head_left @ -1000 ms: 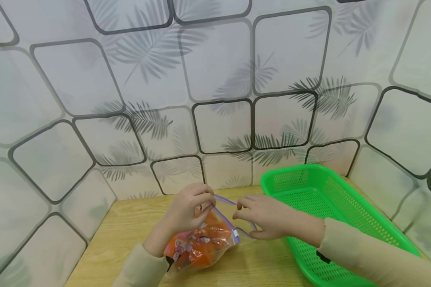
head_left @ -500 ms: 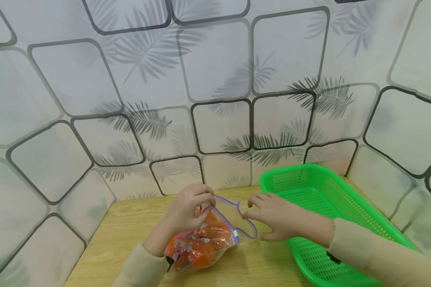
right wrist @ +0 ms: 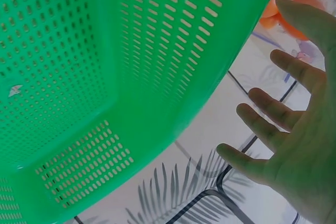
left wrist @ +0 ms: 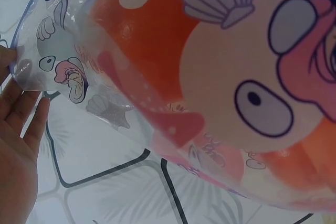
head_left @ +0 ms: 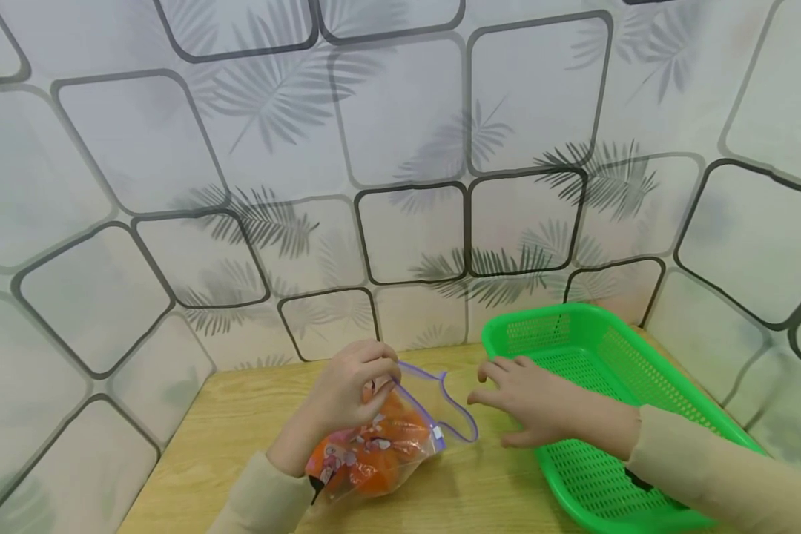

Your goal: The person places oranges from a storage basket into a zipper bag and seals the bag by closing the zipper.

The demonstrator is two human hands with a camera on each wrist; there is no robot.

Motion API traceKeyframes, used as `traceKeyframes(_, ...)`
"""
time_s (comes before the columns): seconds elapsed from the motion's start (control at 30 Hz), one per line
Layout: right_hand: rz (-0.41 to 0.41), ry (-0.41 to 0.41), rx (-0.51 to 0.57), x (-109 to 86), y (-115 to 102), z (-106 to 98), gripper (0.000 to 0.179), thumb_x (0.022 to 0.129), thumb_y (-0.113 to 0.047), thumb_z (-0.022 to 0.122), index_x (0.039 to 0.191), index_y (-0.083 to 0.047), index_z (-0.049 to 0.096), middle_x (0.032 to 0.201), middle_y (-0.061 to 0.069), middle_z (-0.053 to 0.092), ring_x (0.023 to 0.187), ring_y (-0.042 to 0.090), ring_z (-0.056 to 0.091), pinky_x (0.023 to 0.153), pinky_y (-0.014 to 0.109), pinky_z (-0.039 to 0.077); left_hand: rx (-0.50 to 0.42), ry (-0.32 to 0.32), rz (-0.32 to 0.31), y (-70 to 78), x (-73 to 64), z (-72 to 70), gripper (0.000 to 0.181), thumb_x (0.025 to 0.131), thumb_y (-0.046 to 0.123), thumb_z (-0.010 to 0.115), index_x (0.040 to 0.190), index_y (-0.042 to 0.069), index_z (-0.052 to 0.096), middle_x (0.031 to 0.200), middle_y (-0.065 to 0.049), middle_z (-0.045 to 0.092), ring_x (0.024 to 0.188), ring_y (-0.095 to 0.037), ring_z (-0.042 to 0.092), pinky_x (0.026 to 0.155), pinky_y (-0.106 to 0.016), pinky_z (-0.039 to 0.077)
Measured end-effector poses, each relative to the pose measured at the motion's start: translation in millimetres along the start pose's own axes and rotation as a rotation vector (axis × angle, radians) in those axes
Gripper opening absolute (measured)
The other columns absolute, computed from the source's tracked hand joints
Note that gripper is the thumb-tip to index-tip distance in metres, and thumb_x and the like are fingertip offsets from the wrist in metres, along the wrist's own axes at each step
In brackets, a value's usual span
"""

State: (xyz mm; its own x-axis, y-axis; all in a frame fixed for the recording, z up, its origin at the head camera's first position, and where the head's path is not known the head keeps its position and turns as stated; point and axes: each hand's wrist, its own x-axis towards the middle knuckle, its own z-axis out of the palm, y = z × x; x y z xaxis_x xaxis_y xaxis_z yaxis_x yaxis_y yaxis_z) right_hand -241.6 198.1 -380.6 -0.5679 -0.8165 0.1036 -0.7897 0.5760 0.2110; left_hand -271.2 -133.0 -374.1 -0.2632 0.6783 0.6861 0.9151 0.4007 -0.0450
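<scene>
A clear zip bag (head_left: 367,452) with cartoon prints stands on the wooden table, filled with orange round things (head_left: 374,471). Its purple-edged mouth gapes toward the right, with a white slider (head_left: 437,434) at the near corner. My left hand (head_left: 354,386) pinches the far left end of the bag's rim; in the left wrist view the printed plastic fills most of the picture and the fingers (left wrist: 26,109) show at its edge. My right hand (head_left: 534,400), holding nothing, hovers between the bag and the green basket, its fingers spread in the right wrist view.
A long green plastic basket (head_left: 577,315) with slotted walls stands at the right, its left rim beneath my right hand. In the right wrist view a small pale scrap (right wrist: 14,90) lies on its floor. A patterned wall covering (head_left: 414,230) closes off the back and both sides.
My right hand has let go of the bag's rim and moved right, to beside the basket. The bag's mouth stays spread. My left hand has kept its place and grip.
</scene>
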Motion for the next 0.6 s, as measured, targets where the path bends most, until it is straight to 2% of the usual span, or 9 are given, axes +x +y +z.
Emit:
traceKeyframes(0.37,0.057,-0.049,0.022,-11.9,7,0,0.068,0.079,-0.050,0.090,0.138,-0.030,0.062,0.139,0.011,0.059,0.124,0.034,0.060,0.093,0.058,0.057,-0.012,-0.001,-0.014,0.6,-0.7,0.9,0.015,0.083,0.003,0.075,0.088,0.016,0.070,0.096,0.002,0.069,0.083,-0.013,0.060,0.079,-0.033,0.054)
traceKeyframes(0.6,0.060,-0.023,0.019,-20.0,12,-1,0.067,0.078,-0.049,0.091,0.136,-0.029,0.063,0.135,0.009,0.059,0.120,0.032,0.061,0.088,0.056,0.057,-0.010,-0.009,-0.030,2.1,1.0,-0.9,0.013,0.083,0.005,0.075,0.088,0.016,0.070,0.097,0.001,0.070,0.085,-0.014,0.063,0.081,-0.035,0.056)
